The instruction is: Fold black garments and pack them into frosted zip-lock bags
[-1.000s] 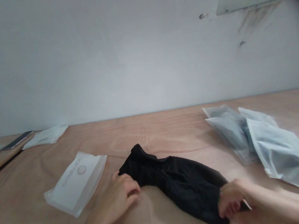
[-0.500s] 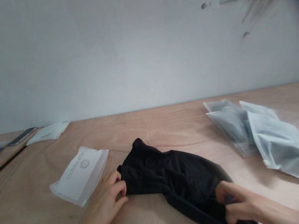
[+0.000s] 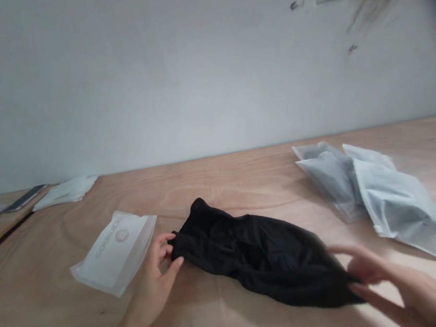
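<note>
The left hand (image 3: 154, 275) and right hand (image 3: 406, 279) pinch opposite ends of long black cloth (image 3: 267, 252), well short of the wooden counter (image 3: 165, 185)'s far edge, likely a straightening step, next needing even tension.

The cloth (image 3: 260, 258), at five o'clock, is coloured plain black; the white pouch (image 3: 110, 252), at eight, is printed with grey lettering and a round emblem. The surface (image 3: 188, 182) is patterned with pinkish-tan wood grain.
</note>
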Demonstrator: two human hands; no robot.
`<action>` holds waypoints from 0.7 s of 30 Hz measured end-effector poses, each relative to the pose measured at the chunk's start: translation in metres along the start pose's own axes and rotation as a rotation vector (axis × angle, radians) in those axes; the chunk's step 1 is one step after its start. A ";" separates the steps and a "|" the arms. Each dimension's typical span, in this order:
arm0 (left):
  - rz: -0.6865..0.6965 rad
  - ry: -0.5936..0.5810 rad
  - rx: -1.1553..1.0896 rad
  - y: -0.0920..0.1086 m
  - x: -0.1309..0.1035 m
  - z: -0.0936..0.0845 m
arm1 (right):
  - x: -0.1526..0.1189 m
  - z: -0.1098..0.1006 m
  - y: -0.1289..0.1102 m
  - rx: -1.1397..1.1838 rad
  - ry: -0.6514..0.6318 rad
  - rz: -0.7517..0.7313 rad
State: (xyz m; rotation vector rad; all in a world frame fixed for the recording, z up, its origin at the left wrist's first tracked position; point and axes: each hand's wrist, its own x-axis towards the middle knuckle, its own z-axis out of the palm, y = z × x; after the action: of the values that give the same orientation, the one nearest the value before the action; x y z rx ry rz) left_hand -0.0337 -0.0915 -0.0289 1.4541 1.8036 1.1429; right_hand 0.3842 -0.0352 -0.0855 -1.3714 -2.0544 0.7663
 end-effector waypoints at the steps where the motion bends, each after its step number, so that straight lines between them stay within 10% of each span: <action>1: -0.012 0.040 -0.113 0.011 0.003 -0.004 | 0.011 -0.009 -0.004 0.084 0.095 0.009; 6: -0.053 0.196 -0.526 0.051 0.034 -0.012 | 0.088 -0.035 -0.033 0.415 0.267 0.071; 10: -0.234 0.048 -0.443 0.033 0.054 -0.001 | 0.124 -0.021 -0.028 0.317 0.193 0.112; 16: -0.295 -0.091 -0.339 -0.007 0.048 0.004 | 0.113 -0.015 -0.002 0.234 0.062 0.175; 21: -0.104 0.002 -0.090 -0.001 0.059 0.004 | 0.089 -0.001 -0.036 0.268 -0.152 0.127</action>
State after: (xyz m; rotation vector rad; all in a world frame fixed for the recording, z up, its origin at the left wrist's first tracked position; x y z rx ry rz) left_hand -0.0463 -0.0337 -0.0270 1.2927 1.7837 1.1581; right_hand 0.3332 0.0364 -0.0478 -1.3343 -1.9041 1.1874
